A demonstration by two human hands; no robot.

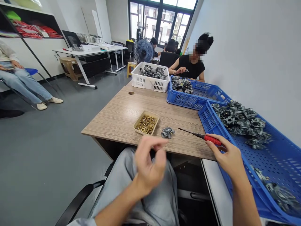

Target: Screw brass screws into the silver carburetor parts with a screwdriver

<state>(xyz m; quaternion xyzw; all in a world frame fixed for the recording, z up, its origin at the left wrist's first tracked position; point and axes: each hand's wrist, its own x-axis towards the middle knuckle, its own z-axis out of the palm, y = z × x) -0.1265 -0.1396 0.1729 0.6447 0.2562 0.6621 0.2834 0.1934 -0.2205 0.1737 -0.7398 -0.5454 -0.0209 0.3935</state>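
My right hand [229,156] rests at the table's front edge with its fingers closed round the red handle of a screwdriver [201,136], whose dark shaft lies on the wood pointing left. My left hand [150,163] hovers above my lap just short of the table, fingers loosely curled and smeared by motion, with nothing visible in it. A small grey metal part [167,132] lies on the table just beyond it. Beside that stands a shallow beige tray [138,122] of small brass pieces.
A blue crate [277,163] of grey metal parts sits at my right, a second blue crate [188,99] and a white basket [150,83] further back. A person in black works at the far end. Another sits at the left. A fan stands behind the table.
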